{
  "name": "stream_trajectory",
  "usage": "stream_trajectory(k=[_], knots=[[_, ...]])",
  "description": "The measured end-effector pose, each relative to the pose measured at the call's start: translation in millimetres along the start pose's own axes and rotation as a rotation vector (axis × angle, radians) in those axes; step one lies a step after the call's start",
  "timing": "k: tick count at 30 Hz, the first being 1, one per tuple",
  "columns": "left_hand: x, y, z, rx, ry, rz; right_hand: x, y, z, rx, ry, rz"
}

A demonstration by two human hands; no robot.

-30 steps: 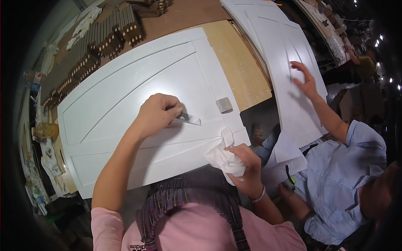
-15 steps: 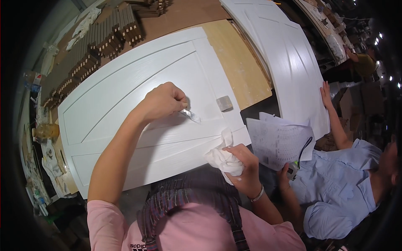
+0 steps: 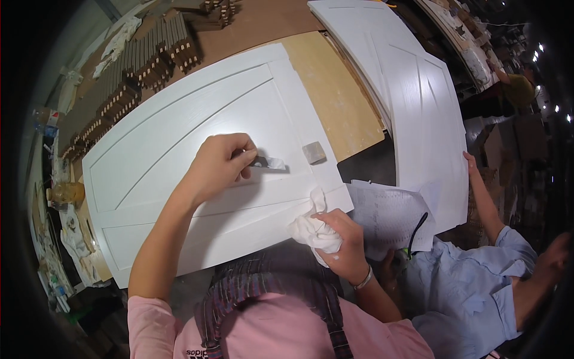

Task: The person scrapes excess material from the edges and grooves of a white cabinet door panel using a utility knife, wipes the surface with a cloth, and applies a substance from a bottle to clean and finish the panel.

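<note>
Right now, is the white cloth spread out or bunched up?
Bunched up: the cloth is crumpled into folds in the right hand, with one end over the white panel.

**White, then pink and blue**

White on panel and rag; dark and silvery on blade; grey on block; pale-ended dark brown on strips. Pink on shirt, fine stripes over dark on apron, light blue on co-worker's shirt.

1. White panel: painted, smooth, softly glossy.
2. Rag: white cloth, matt, crumpled.
3. Scraper: smooth, apparently metal.
4. Small block: grey, matt.
5. Board: pale wood, smooth, low sheen.
6. Sheets: white paper, matt.
</note>
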State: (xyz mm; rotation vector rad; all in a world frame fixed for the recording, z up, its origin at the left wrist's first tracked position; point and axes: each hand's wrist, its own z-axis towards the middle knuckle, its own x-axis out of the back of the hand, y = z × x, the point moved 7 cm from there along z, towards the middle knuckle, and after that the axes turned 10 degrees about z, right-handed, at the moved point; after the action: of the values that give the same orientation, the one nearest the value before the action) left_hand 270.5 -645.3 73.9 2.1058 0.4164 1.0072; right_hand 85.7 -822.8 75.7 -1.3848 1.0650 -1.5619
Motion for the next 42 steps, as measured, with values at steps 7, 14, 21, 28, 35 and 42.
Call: stream_trajectory(k=[7, 14, 21, 28, 35, 42], knots=[[-28, -5, -71, -0.421, 0.490, 0.304, -3, 2, 1, 0.011, -0.013, 0.034], [-48, -4, -82, -0.468, 0.622, 0.514, -2, 1, 1, 0.023, -0.046, 0.008], [-54, -4, -80, -0.443, 0.640, 0.550, -1, 0, 2, 0.000, -0.057, 0.023], [-54, -10, -73, -0.425, 0.647, 0.577, -1, 1, 0, 0.013, -0.047, 0.029], [-47, -10, -74, -0.402, 0.652, 0.513, -1, 3, -1, 0.016, -0.050, 0.014], [-43, -11, -71, -0.439, 0.681, 0.511, -1, -1, -1, 0.019, -0.039, 0.026]])
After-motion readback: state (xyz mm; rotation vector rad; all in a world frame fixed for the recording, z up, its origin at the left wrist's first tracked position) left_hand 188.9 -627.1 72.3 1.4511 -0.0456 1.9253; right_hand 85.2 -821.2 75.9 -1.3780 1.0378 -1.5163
